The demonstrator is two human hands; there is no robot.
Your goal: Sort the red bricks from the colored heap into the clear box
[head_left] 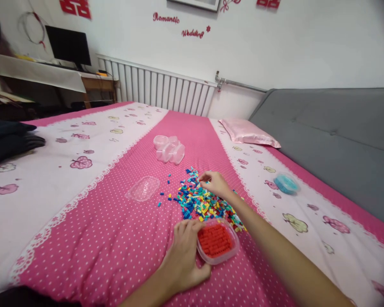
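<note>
My left hand (186,255) grips the left side of a clear plastic container (234,252), fingers at its rim and thumb at the near side. Inside the container, red building bricks (215,241) lie packed close together. Just beyond it spreads a loose pile of small multicoloured building bricks (196,200), mostly blue, teal, yellow and white. Over the far part of that pile is my right hand (216,184), its fingers pinched together. Whatever those fingertips hold, if anything, is too small to make out. My right forearm covers part of the pile.
A clear lid (144,189) lies left of the pile on the pink dotted bedspread (109,238). Several empty clear containers (170,149) sit farther back. At right is a closed container with blue contents (286,183). A pink pillow (248,132) lies by the grey headboard (333,136).
</note>
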